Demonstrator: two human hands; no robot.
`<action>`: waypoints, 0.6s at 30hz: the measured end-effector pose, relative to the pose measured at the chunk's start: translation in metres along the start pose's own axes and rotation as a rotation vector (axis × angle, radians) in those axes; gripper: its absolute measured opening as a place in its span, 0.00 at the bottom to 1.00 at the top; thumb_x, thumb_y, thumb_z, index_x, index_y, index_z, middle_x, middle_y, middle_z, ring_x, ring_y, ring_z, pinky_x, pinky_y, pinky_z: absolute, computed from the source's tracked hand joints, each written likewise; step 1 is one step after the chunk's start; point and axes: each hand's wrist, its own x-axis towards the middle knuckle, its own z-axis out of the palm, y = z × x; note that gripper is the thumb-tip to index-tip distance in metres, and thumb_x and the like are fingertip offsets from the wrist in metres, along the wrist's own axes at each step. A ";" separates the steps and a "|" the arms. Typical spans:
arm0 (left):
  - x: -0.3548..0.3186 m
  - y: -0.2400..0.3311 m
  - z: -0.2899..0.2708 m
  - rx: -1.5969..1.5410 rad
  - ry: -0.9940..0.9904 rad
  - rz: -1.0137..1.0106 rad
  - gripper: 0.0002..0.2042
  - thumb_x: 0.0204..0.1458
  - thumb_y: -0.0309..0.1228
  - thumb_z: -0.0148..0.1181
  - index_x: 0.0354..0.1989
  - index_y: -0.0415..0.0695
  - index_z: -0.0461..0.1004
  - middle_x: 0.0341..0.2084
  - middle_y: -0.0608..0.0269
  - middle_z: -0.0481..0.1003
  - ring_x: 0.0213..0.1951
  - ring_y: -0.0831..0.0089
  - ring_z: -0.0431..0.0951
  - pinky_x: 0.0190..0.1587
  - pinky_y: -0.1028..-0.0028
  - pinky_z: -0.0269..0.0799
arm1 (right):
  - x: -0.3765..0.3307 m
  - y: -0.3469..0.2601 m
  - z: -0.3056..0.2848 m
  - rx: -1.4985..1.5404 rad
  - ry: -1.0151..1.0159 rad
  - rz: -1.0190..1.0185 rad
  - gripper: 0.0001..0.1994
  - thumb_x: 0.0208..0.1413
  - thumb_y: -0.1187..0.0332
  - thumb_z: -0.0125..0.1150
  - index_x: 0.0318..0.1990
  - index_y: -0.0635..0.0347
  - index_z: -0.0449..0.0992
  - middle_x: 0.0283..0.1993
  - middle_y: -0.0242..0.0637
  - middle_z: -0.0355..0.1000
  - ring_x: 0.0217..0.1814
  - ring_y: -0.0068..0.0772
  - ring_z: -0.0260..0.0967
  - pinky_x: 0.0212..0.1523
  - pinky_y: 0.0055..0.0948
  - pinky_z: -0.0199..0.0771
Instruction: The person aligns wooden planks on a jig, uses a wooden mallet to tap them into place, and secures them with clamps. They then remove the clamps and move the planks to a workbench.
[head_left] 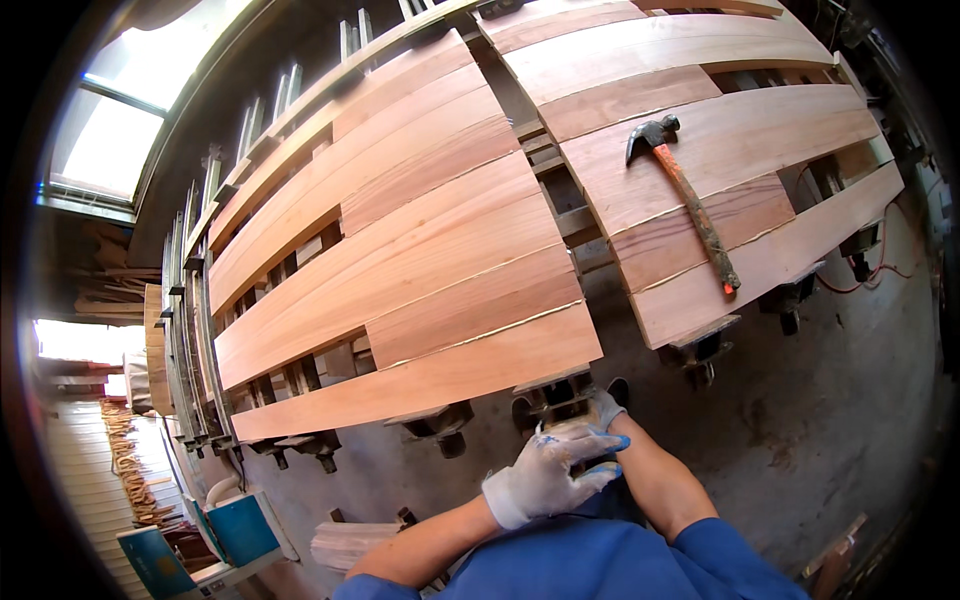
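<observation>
Your left hand (545,470) lies open over your right hand (603,408), which grips a metal clamp (555,395) under the wooden boards (420,270). The clamp looks heavy and hard; hold its handle firmly.

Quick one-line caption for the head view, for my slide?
Gloved left hand and right hand work a clamp under glued wooden boards; a hammer rests on the neighbouring panel.

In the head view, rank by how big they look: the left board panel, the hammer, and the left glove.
1. Left board panel, by far the largest.
2. Hammer and left glove: the hammer is longer but thin, and the glove is nearer the camera, so I won't rank these two.
</observation>
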 end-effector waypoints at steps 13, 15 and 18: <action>-0.002 -0.004 0.006 -0.032 0.019 -0.014 0.15 0.48 0.23 0.69 0.47 0.41 0.84 0.29 0.54 0.82 0.31 0.57 0.82 0.37 0.65 0.78 | 0.031 -0.078 0.075 0.003 0.031 -0.097 0.23 0.69 0.51 0.49 0.55 0.63 0.76 0.51 0.46 0.78 0.51 0.43 0.77 0.51 0.42 0.78; -0.002 -0.007 0.007 -0.048 0.037 -0.008 0.16 0.49 0.24 0.68 0.48 0.43 0.83 0.26 0.57 0.81 0.30 0.58 0.82 0.35 0.64 0.77 | 0.032 -0.071 0.071 0.005 0.034 -0.081 0.23 0.69 0.51 0.49 0.55 0.63 0.76 0.51 0.46 0.78 0.51 0.43 0.77 0.51 0.42 0.78; -0.003 -0.003 0.010 -0.027 0.033 -0.051 0.16 0.47 0.23 0.68 0.47 0.43 0.83 0.25 0.58 0.79 0.28 0.59 0.81 0.33 0.64 0.77 | 0.027 -0.054 0.063 0.001 0.022 -0.037 0.24 0.69 0.51 0.48 0.56 0.63 0.75 0.52 0.46 0.78 0.52 0.43 0.77 0.52 0.43 0.78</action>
